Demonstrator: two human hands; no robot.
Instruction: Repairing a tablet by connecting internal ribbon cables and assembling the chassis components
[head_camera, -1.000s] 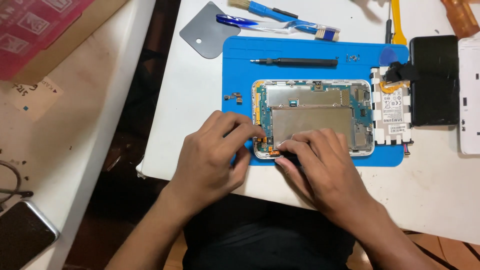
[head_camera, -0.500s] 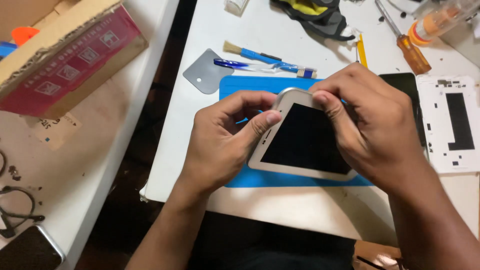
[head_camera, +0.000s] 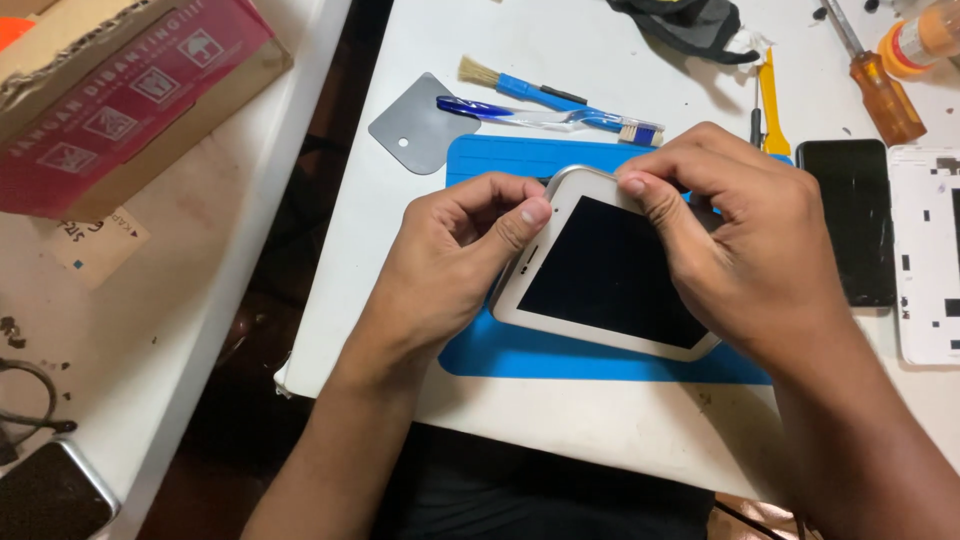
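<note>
Our left hand (head_camera: 445, 265) and right hand (head_camera: 745, 235) both grip the white tablet (head_camera: 600, 275) above the blue mat (head_camera: 560, 355) on the bench — a second ago it lay open, now the screen faces us, so inspection moved to the front.

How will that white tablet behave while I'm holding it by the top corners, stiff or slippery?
The white tablet looks like a rigid slab, so it should stay flat rather than sag. Its glossy dark screen and smooth rounded rim are probably slippery; the left hand and right hand grip only its upper edge. The glass is likely fragile if it drops onto the blue mat.
</note>
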